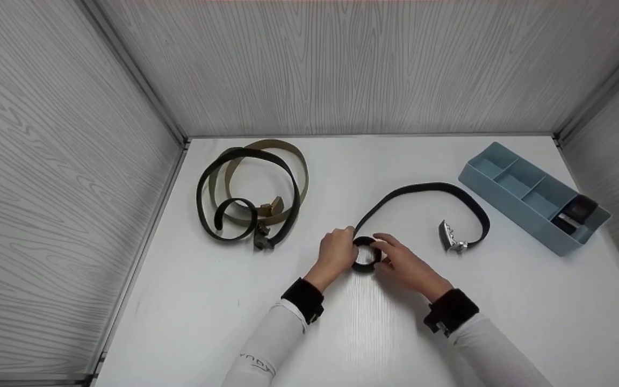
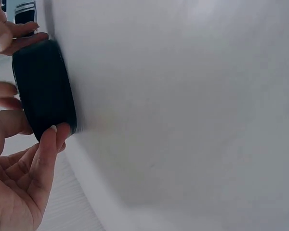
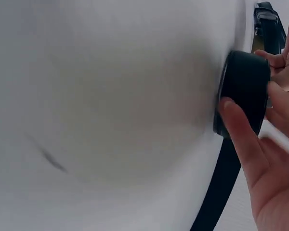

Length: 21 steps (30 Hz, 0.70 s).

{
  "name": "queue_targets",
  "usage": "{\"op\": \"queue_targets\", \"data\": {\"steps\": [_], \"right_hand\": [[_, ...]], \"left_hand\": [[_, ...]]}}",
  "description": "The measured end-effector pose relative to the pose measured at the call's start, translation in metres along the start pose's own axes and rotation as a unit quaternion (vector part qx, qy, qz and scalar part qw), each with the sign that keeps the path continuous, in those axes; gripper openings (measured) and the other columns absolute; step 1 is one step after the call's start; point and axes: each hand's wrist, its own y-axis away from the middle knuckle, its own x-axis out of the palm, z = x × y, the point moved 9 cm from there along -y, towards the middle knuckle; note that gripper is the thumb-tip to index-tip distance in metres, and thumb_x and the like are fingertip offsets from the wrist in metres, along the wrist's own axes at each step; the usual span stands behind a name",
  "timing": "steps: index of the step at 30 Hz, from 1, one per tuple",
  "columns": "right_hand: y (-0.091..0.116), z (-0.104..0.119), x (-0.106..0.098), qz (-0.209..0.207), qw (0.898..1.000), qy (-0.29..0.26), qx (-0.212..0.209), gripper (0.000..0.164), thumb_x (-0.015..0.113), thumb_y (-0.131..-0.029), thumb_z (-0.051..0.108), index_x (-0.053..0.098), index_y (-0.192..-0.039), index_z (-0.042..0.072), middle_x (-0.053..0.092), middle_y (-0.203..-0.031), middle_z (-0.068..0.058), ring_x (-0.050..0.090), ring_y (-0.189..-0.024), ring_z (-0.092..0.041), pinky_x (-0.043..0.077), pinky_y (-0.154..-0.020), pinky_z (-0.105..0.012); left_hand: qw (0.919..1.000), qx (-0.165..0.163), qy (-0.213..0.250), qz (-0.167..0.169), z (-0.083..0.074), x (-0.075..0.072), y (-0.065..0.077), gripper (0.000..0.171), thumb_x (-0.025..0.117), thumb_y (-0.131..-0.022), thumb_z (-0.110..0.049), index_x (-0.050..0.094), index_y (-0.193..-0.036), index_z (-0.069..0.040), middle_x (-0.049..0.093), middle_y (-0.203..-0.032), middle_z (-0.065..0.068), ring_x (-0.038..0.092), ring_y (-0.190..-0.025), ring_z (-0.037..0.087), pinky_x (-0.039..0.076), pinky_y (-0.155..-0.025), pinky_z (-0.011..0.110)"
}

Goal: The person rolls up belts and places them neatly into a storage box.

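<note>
A black belt (image 1: pixel 438 187) lies on the table, one end wound into a small coil (image 1: pixel 364 267) that stands on its edge. Its silver buckle (image 1: pixel 451 237) rests at the other end of a wide curve, right of the hands. My left hand (image 1: pixel 337 251) grips the coil's left side, with thumb and fingertips on the band (image 2: pixel 44 86) in the left wrist view. From the right, my right hand (image 1: pixel 406 267) holds the coil between thumb and fingers. In the right wrist view, the thumb lies along the coil's outer face (image 3: pixel 245 82).
To the left, a second black belt (image 1: pixel 256 153) with a dark buckle overlaps a tan belt (image 1: pixel 305 172) in loose loops. A blue divided tray (image 1: pixel 513 210) stands at the right, a rolled black belt (image 1: pixel 580 208) in its near compartment. Grey panels (image 1: pixel 342 70) wall the table.
</note>
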Motion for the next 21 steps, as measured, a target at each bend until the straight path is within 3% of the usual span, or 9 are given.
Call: {"op": "queue_targets", "data": {"steps": [2, 5, 7, 10, 14, 21], "right_hand": [[0.0, -0.01, -0.004, -0.034, 0.996, -0.035, 0.072, 0.042, 0.067, -0.091, 0.004, 0.053, -0.128, -0.008, 0.051, -0.131, -0.023, 0.066, -0.089, -0.027, 0.053, -0.078, -0.04], [-0.001, -0.018, -0.009, -0.076, 0.986, -0.033, 0.142, 0.032, 0.067, -0.09, 0.008, 0.06, -0.116, -0.009, 0.063, -0.108, -0.02, 0.065, -0.082, -0.028, 0.052, -0.075, -0.042], [-0.001, -0.02, -0.011, -0.093, 0.981, -0.006, 0.172, 0.021, 0.069, -0.088, 0.008, 0.067, -0.103, -0.006, 0.067, -0.093, -0.016, 0.064, -0.081, -0.029, 0.051, -0.072, -0.043], [-0.003, -0.022, -0.014, -0.112, 0.974, 0.037, 0.196, 0.01, 0.07, -0.083, 0.005, 0.073, -0.091, 0.002, 0.069, -0.085, -0.01, 0.065, -0.079, -0.028, 0.05, -0.07, -0.044], [-0.007, -0.02, -0.018, -0.13, 0.972, 0.069, 0.185, 0.014, 0.069, -0.078, 0.0, 0.076, -0.089, 0.005, 0.071, -0.083, -0.01, 0.066, -0.078, -0.03, 0.05, -0.067, -0.046], [-0.014, -0.017, -0.017, -0.122, 0.981, 0.095, 0.114, 0.02, 0.07, -0.077, -0.005, 0.077, -0.093, 0.005, 0.07, -0.081, -0.01, 0.067, -0.077, -0.029, 0.051, -0.066, -0.044]], "left_hand": [[0.9999, -0.005, 0.007, -0.008, -0.002, 0.0, 0.002, 0.009, 0.069, -0.076, -0.006, 0.062, -0.082, -0.006, 0.069, -0.078, 0.014, 0.067, -0.07, 0.034, 0.051, -0.06, 0.044], [0.9995, -0.004, 0.031, -0.011, -0.006, 0.002, 0.005, 0.01, 0.067, -0.076, -0.004, 0.061, -0.083, -0.004, 0.068, -0.078, 0.016, 0.068, -0.071, 0.035, 0.052, -0.06, 0.044], [0.9988, 0.0, 0.048, -0.008, -0.008, 0.004, 0.007, 0.01, 0.067, -0.076, -0.003, 0.061, -0.084, -0.003, 0.068, -0.078, 0.016, 0.068, -0.072, 0.035, 0.052, -0.06, 0.043], [0.9978, 0.004, 0.065, -0.006, -0.01, 0.007, 0.01, 0.012, 0.068, -0.076, -0.004, 0.06, -0.085, -0.003, 0.067, -0.077, 0.014, 0.068, -0.071, 0.033, 0.052, -0.059, 0.041], [0.9974, -0.002, 0.072, -0.005, -0.008, 0.007, 0.01, 0.016, 0.071, -0.077, -0.008, 0.059, -0.085, -0.003, 0.064, -0.078, 0.011, 0.067, -0.071, 0.029, 0.051, -0.059, 0.038], [0.9963, -0.001, 0.078, 0.036, -0.004, 0.011, 0.005, 0.018, 0.068, -0.09, -0.016, 0.058, -0.093, -0.001, 0.066, -0.082, 0.014, 0.067, -0.075, 0.025, 0.051, -0.059, 0.034]]}}
